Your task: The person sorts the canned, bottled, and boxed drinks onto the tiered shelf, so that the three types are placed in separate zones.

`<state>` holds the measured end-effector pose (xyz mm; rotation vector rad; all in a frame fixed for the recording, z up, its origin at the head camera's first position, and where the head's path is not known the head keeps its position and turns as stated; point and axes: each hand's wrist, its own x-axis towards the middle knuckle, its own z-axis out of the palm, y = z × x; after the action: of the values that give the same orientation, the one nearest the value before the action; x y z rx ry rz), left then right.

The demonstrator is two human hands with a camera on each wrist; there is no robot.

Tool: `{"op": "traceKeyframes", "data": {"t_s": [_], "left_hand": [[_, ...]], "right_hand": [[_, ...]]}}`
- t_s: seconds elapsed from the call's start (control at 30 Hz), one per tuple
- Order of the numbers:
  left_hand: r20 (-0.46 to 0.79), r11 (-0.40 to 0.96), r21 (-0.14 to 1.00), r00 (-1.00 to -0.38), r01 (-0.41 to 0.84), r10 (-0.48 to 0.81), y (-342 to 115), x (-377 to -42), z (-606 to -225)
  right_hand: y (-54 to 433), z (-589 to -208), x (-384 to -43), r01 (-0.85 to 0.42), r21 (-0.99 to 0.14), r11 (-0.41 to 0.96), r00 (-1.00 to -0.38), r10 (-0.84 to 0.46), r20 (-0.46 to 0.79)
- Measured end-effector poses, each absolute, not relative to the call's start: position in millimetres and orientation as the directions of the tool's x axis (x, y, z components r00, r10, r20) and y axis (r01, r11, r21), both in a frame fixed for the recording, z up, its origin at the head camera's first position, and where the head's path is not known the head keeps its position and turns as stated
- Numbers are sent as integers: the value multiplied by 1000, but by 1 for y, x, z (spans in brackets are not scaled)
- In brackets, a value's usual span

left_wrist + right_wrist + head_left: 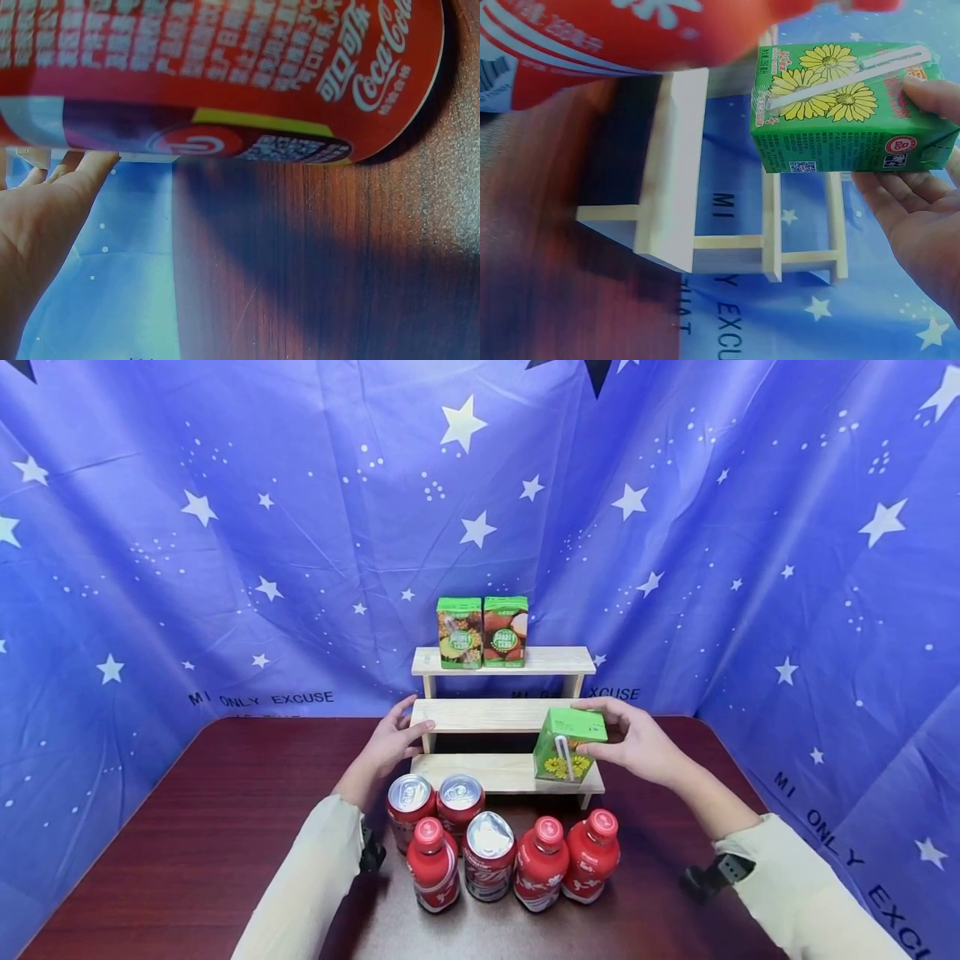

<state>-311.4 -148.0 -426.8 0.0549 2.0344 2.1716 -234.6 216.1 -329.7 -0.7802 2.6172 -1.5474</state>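
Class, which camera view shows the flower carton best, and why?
The right wrist view: the flower carton appears large, its flowers and straw clear. The head view shows it smaller, with its top visible; the left wrist view doesn't show it.

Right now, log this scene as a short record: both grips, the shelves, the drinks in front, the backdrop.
Right grip: holds a green flower-print carton by the bottom tier's right end; contact unclear
Left grip: touches the middle tier's left end
Top tier: two small cartons side by side
In front: three cans, three red-capped bottles, standing on the dark red table
Backdrop: blue cloth with white stars
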Motion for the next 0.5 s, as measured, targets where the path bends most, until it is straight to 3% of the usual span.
{"op": "traceKeyframes", "data": {"t_s": [0.5], "left_hand": [[-91, -65, 993, -985, -101, 144, -145, -308, -423]], "right_hand": [[227, -302, -246, -447, -788, 423, -888, -315, 335]]}}
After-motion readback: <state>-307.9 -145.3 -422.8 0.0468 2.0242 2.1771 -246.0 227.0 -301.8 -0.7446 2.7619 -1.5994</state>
